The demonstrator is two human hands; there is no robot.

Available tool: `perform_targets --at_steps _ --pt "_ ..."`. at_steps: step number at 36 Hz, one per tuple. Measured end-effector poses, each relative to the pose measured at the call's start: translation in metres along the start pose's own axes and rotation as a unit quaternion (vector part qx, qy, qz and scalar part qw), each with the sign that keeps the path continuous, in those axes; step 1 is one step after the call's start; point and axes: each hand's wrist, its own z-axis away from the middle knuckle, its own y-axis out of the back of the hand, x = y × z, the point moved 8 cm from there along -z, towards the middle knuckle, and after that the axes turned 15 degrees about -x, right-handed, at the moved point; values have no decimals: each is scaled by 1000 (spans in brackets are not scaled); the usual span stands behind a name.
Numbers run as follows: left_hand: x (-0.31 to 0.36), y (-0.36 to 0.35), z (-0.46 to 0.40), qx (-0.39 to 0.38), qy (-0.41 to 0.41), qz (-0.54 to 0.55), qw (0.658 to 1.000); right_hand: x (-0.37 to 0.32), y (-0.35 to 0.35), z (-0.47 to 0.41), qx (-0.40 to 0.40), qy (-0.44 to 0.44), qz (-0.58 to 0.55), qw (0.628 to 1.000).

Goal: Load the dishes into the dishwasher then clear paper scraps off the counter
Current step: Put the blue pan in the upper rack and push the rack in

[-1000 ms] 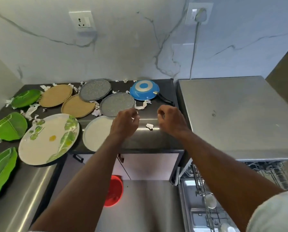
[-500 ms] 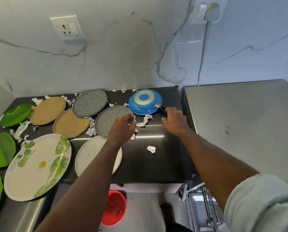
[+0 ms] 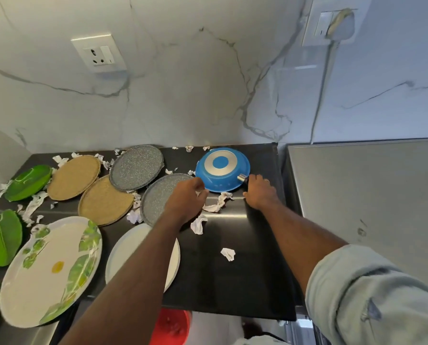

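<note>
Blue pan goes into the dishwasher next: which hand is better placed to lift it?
Probably the right hand: it sits at the handle of the upturned blue pan, on the dishwasher's side. The left hand only nears the pan's rim, over a grey plate.

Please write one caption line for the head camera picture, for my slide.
Right hand grips the handle of the upturned blue pan; left hand reaches its rim, among plates and paper scraps.

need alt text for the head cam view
Right hand holds the handle of an upside-down blue pan at the back of a dark counter; the left hand reaches toward its rim. Plates and torn paper scraps lie to the left.
</note>
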Motion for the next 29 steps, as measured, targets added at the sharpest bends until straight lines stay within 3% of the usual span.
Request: perform_targets --at_steps 14,23,29 --pt "2 -8 30 -6 -11 -1 1000 6 -13 28 17 -7 -44 999" --pt "6 -39 85 -31 -20 34 999 25 -27 112 88 15 -57 994" --pt "10 -80 145 -58 -41 42 997 38 -72 196 107 10 -73 992"
